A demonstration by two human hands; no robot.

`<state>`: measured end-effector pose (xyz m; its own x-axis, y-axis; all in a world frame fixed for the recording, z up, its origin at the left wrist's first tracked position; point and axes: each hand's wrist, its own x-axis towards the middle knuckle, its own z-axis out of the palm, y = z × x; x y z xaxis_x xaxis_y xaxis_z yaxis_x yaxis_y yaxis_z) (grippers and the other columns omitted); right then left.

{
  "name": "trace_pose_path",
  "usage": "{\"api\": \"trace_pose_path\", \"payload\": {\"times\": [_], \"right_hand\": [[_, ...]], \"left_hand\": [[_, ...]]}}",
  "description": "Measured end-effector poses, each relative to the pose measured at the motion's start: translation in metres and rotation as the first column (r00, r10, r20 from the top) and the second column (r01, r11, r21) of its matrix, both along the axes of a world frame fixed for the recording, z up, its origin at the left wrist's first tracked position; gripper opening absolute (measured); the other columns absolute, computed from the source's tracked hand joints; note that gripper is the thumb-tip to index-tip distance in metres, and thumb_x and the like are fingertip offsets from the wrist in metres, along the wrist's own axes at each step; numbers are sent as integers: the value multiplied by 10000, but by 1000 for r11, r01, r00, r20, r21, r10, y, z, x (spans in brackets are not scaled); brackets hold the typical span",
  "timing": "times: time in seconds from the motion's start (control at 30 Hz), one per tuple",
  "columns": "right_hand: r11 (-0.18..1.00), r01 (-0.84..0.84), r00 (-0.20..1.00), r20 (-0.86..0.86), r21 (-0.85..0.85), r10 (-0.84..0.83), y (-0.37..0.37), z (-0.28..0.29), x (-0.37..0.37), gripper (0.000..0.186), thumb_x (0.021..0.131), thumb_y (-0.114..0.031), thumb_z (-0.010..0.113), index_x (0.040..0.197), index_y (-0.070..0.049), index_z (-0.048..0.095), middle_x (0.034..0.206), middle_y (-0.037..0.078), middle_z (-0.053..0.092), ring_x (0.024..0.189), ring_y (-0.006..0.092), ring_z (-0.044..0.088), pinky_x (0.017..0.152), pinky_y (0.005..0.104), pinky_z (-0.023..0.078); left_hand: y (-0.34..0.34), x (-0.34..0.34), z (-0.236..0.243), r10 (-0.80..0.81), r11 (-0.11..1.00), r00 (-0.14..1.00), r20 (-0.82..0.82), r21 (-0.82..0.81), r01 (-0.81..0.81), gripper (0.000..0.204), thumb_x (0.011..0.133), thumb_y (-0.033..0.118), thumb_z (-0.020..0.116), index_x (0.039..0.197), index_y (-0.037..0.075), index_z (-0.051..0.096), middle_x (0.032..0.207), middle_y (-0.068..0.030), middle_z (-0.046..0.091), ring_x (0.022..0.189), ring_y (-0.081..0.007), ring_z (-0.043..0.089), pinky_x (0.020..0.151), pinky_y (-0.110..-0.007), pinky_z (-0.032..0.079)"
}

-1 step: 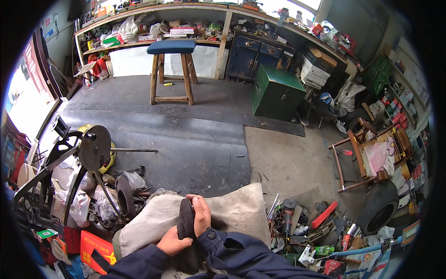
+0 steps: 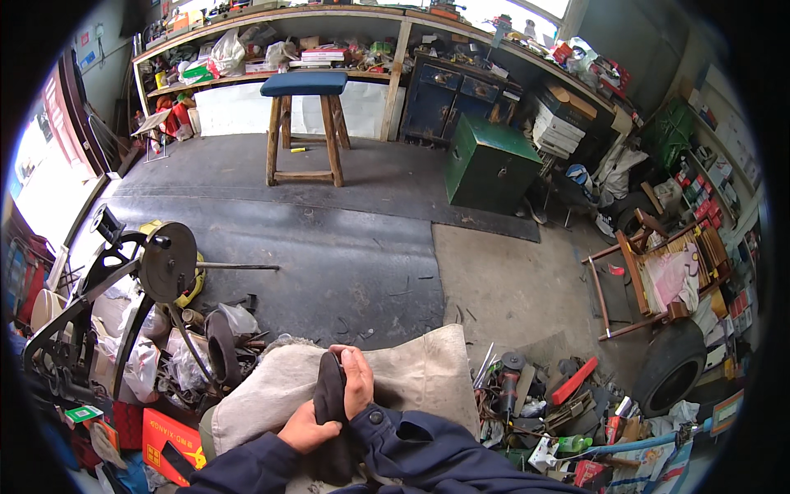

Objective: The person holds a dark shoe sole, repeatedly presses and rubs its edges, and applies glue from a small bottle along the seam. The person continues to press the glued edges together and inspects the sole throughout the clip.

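A black shoe (image 2: 331, 397), held upright, rises over the pale cloth apron (image 2: 267, 391) across my lap. My left hand (image 2: 306, 430) grips its near left side, with the thumb lying across it. On the right side and near the top, my right hand (image 2: 356, 383) is pressed along the shoe, its fingers pointing up. Both hands are closed on it. The lower end of the shoe is partly covered by my hands and the dark blue sleeves.
A hand-cranked machine with a round wheel (image 2: 169, 262) stands left, above plastic bags. Loose tools, including an angle grinder (image 2: 512, 370), lie right beside a tire (image 2: 671, 368). Ahead are a blue-topped stool (image 2: 304, 83), a green chest (image 2: 492, 160) and a wooden chair (image 2: 658, 272).
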<state>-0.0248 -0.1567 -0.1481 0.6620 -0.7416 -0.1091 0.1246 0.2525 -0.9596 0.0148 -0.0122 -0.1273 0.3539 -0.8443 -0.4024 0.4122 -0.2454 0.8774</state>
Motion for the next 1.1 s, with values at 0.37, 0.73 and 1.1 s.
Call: {"api": "trace_pose_path", "payload": {"times": [0.37,0.73,1.1], "right_hand": [[987,7,998,-62,-161,-17,0,-5,5,394,1050,-304,425,1127,12,648,1052,93,677,1003,178,612,928,294,461],[990,-13,996,-85,-138,1,-1,-2,4,408,1049,-308,409,1143,10,648,1077,94,678,1019,172,610,946,292,457],[995,-27,999,-23,-92,25,-1,-4,3,402,1054,-292,400,1126,14,650,1071,96,678,1005,185,617,932,294,464]], "left_hand": [[-2,3,-2,7,998,999,36,59,-9,428,805,39,671,1220,-27,591,1068,-34,660,990,-133,608,893,-300,493],[-2,2,2,3,1000,1000,1,27,-3,438,812,38,667,1238,-32,595,1114,-50,662,1011,-138,609,910,-301,490],[-1,2,3,-22,1000,1000,23,23,21,440,809,44,669,1236,-35,595,1099,-53,669,1001,-139,619,904,-301,499]]}}
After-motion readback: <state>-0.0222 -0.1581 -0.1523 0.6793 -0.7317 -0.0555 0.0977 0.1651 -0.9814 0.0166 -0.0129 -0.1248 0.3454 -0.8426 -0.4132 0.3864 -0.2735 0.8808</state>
